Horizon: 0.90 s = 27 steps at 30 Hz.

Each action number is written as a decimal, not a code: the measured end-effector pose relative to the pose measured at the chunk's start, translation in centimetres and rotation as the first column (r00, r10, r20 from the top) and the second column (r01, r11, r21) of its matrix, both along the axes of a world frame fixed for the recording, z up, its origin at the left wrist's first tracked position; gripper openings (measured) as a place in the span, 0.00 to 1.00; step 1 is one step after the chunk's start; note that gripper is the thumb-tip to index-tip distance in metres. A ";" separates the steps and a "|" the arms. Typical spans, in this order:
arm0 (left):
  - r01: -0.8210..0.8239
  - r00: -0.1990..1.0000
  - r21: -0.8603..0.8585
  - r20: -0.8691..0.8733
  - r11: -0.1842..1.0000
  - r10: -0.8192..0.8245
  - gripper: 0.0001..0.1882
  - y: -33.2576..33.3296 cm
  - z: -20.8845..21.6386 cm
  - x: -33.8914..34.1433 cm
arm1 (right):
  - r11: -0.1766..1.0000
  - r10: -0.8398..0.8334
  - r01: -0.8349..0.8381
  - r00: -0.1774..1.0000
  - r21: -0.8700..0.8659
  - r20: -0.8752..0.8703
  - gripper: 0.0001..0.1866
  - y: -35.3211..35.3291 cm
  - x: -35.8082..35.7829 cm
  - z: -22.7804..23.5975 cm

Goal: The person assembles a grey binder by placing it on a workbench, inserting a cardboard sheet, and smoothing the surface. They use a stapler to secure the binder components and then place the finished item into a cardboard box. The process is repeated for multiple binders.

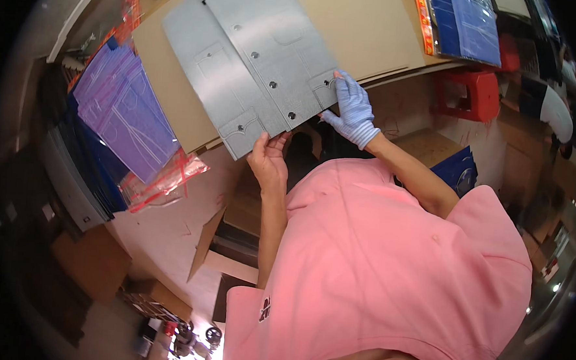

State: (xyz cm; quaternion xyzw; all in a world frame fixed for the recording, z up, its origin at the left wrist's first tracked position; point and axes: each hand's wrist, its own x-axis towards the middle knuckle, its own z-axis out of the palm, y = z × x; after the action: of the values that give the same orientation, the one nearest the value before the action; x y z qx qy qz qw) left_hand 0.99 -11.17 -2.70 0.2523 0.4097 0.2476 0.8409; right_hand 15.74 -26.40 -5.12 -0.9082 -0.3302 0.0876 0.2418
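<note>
Though handheld — panel [249, 68] partly off-frame

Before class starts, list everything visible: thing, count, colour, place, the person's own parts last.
Worktop: one, tan, top centre
Garment-shaped piece: one, grey, on the worktop
Printed sheets: several, purple, left
Plastic wrapping: count unclear, clear and red, below the sheets
Packets: count unclear, blue, upper right
Stool: one, red, right
Boxes: several, brown, lower left
Flat item: count unclear, blue, right of centre
Rest: too dim or blurred
Shirt: one, pink, lower centre
Left fingers: several, bare, at the piece's lower edge
Right fingers: several, striped glove, at its right corner
</note>
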 end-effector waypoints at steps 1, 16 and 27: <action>0.021 0.999 -0.015 0.036 1.000 -0.021 0.17 0.0 0.0 -0.2 | 0.999 -0.033 0.033 0.999 -0.012 -0.010 0.51 0.2 -0.2 0.1; 0.063 0.997 -0.073 -0.036 0.995 -0.066 0.19 2.4 -2.6 0.1 | 0.663 -0.389 0.649 0.725 0.373 -0.569 0.10 -1.9 2.2 -2.8; 0.040 0.995 -0.059 -0.083 0.997 -0.045 0.19 2.6 -4.6 0.0 | 0.528 -0.400 0.809 0.504 0.256 -0.766 0.13 -2.7 3.0 -3.3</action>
State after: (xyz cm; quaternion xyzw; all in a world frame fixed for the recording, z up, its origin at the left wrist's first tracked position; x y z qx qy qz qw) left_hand 1.00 -8.55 -7.34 0.2470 0.4464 0.2066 0.8349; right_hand 18.71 -29.15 -8.44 -0.7546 0.1244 0.1777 0.6193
